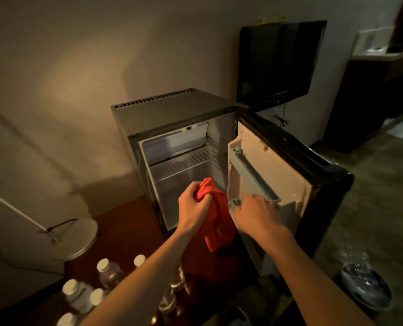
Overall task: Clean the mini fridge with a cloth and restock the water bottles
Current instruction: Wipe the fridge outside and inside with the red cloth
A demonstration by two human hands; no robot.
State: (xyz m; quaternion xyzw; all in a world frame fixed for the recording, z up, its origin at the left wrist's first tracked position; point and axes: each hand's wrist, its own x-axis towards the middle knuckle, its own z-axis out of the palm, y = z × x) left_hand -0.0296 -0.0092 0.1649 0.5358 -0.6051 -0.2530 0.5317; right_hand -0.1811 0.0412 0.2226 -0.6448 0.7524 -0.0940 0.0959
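The mini fridge [172,111] stands against the wall with its door [287,165] swung open to the right. Inside are a wire shelf [184,162] and a small freezer box; no bottles show in it. My left hand [193,208] grips a red cloth [215,220] that hangs down in front of the fridge opening. My right hand [256,214] rests on the lower end of the door's inner shelf rail [254,175], fingers curled over its edge. Several water bottles [106,276] with white caps stand on the floor at the lower left, partly hidden by my left forearm.
A floor lamp's round base [75,238] and slanted pole sit left of the fridge. A dark television [275,62] hangs on the wall behind the door. A lined waste bin [365,288] stands at the lower right. Dark furniture fills the far right.
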